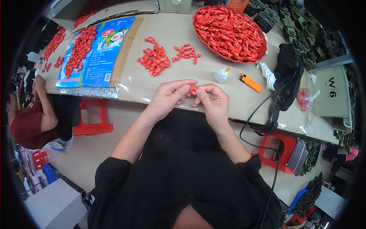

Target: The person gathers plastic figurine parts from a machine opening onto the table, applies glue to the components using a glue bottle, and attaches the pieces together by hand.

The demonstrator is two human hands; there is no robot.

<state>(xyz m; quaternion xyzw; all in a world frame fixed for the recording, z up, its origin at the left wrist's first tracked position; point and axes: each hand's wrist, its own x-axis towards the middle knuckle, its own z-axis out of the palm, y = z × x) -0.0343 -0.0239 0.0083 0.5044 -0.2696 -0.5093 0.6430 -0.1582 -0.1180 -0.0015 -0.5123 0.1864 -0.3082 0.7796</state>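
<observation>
Between the fingertips of both hands is a small red figurine [193,91], held just above the table's front edge. My left hand [171,95] pinches it from one side and my right hand [214,101] from the other. Its finer shape is too small to make out. Beyond my left hand lie a larger pile of red figurines [154,60] and a smaller group of red pieces [186,52]. A white squeeze bottle with a yellow tip [221,75] stands past my right hand, with an orange lighter-like object [250,83] to its right.
A red basin [198,36] heaped with red figurines stands at the back. More lie on a blue printed sheet [101,57] at left. A black bag [286,70] with a cable and a crumpled white tissue [267,76] are at right. Another person [34,122] sits at far left.
</observation>
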